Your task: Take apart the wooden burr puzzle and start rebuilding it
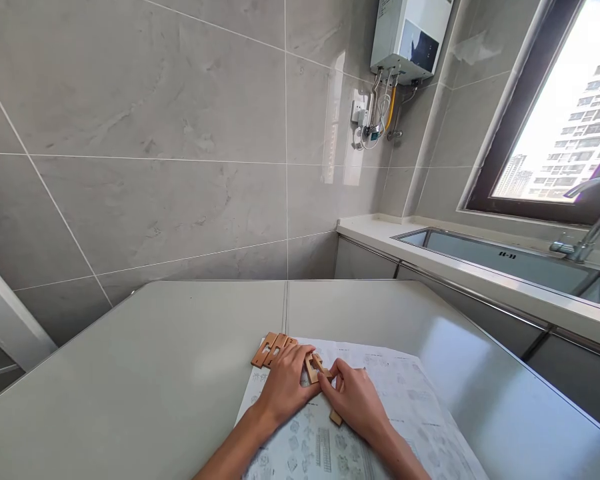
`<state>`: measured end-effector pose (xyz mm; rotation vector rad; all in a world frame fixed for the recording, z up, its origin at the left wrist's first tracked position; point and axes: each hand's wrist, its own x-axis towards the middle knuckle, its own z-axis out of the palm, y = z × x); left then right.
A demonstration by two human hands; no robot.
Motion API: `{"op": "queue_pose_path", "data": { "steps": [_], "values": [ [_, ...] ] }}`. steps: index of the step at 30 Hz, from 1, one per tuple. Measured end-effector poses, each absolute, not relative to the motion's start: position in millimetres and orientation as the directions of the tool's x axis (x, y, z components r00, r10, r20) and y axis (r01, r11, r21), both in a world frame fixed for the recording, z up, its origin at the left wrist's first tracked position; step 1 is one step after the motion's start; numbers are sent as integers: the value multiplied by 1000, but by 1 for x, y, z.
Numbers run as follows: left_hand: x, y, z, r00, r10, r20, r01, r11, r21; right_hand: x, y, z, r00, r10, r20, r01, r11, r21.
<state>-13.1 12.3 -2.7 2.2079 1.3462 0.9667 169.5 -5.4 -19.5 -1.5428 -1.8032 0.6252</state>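
Two hands (320,387) grip wooden pieces (316,367) on printed sheet (410,407); print unreadable.

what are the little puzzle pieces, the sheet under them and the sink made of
The puzzle pieces look like light unfinished wood: tan, matte, with cut notches. The left hand and right hand pinch some together, fingers closed on them. The sheet looks like thin printed paper, white with small diagrams. The sink appears to be brushed stainless steel, grey with a dull sheen.

Wooden pieces (316,368) half hidden under hands; sheet (410,407) print unreadable.
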Motion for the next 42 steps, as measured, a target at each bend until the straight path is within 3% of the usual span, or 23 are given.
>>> {"op": "queue_pose_path", "data": {
  "steps": [12,28,34,39,42],
  "values": [
    [-10,8,4,411,838,359,620,-546,564,172,-5,-21,-159,967,197,833,239,-499],
    [-8,7,0,440,805,397,623,-592,511,174,-4,-22,-129,967,218,844,223,-488],
    [-8,6,1,486,785,384,607,-619,498,177,3,-25,-12,977,212,746,150,-649],
    [-8,6,2,484,799,358,626,-602,495,187,12,-27,159,971,177,486,79,-870],
    [-8,5,2,475,807,351,634,-590,500,192,17,-31,235,958,165,387,63,-920]
  ]
}}
